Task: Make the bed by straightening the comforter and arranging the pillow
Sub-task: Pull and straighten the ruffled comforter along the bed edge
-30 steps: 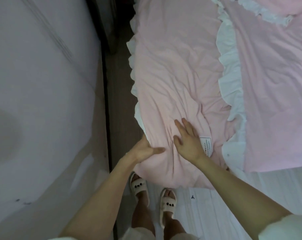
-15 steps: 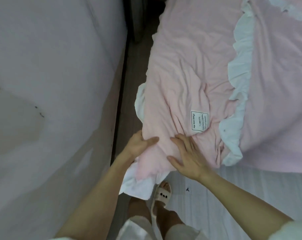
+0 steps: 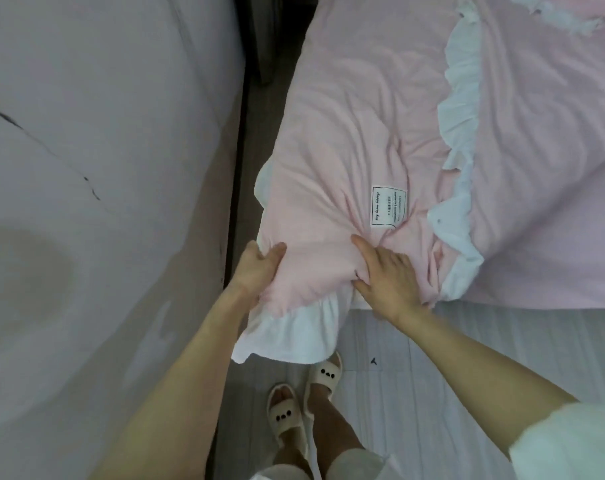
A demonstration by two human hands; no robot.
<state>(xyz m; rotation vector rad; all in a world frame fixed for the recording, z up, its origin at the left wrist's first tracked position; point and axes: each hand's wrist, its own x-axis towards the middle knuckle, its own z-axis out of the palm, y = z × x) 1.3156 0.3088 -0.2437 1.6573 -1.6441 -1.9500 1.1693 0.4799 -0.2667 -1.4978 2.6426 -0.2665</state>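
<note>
A pink comforter [image 3: 356,119] with a white ruffled edge [image 3: 458,109] lies wrinkled over the bed, a white label [image 3: 388,207] sewn near its corner. My left hand [image 3: 259,268] grips the comforter's near left corner, thumb on top. My right hand [image 3: 389,275] clutches a bunch of the same fabric just below the label. The corner's white frill [image 3: 294,334] hangs off the bed's end below both hands. A frilled pink pillow edge [image 3: 557,15] shows at the top right.
A pale wall [image 3: 96,168] stands close on the left, with a narrow dark gap [image 3: 249,133] between it and the bed. My feet in white slippers [image 3: 304,396] stand on a light plank floor [image 3: 432,375] at the bed's end.
Both hands have pulled the comforter's corner toward me, so its white frill now hangs off the bed's end. My right hand went from flat on the fabric to gripping it.
</note>
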